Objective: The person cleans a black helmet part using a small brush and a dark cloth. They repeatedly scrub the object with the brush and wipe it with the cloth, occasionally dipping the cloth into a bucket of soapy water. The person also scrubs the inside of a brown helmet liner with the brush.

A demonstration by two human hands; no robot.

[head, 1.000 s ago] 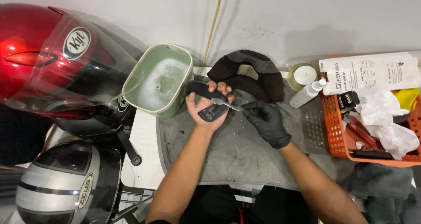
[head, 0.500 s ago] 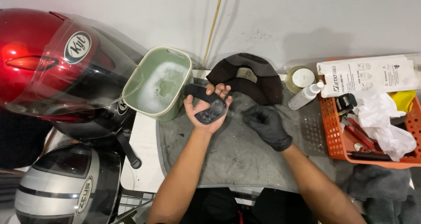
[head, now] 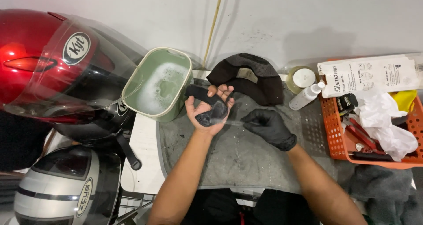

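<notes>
My bare left hand (head: pixel 200 119) lies palm up above a grey mat (head: pixel 238 163) and cradles a curved black pad (head: pixel 203 101). One end of the pad pokes out toward the green tub. My right hand (head: pixel 269 127), in a black glove, pinches a thin, blurred, brush-like tool (head: pixel 229 122). The tool's tip rests on the lower part of the pad. A black padded helmet liner (head: pixel 249 75) lies just behind both hands.
A green tub (head: pixel 132 90) of soapy water stands to the left of the mat. A red helmet (head: pixel 48 62) and a silver helmet (head: pixel 61 185) are farther left. On the right are a white spray bottle (head: pixel 306 96) and an orange basket (head: pixel 339 139) holding tools and white rags.
The gloved right hand has dropped slightly, and the thin tool now meets the pad lower down. The left hand still holds the pad in about the same place.
</notes>
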